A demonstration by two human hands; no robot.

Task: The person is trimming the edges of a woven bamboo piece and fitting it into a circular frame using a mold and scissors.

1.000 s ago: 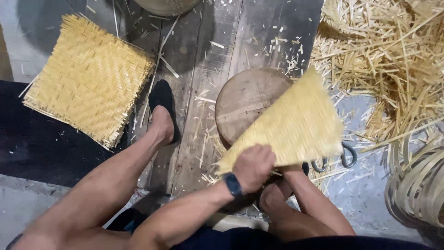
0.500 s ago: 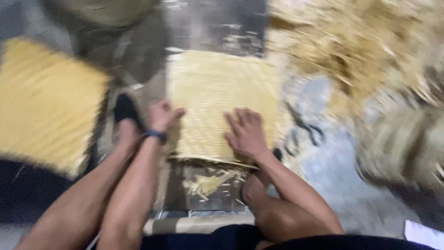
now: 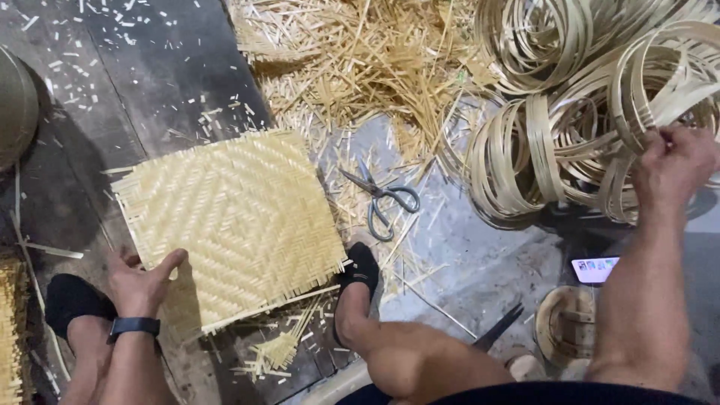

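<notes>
A square woven bamboo mat (image 3: 232, 217) lies flat in front of me on a round block. My left hand (image 3: 139, 281), a dark watch on its wrist, rests on the mat's near left corner with thumb and fingers gripping the edge. My right hand (image 3: 675, 161) reaches far right into a heap of coiled bamboo strip hoops (image 3: 592, 105), its fingers closed around one hoop's strips. My feet in dark slippers sit at either side of the mat.
Grey scissors (image 3: 382, 199) lie open on the floor right of the mat. Loose straw cuttings (image 3: 360, 60) pile up behind them. A small round wooden piece (image 3: 562, 322) and a phone (image 3: 596, 268) sit near my right leg. Another mat's edge (image 3: 11, 330) shows far left.
The view has swung right. My right hand has left the mat and reached over to the bamboo hoops. My left hand stays on the mat, which now lies flat.
</notes>
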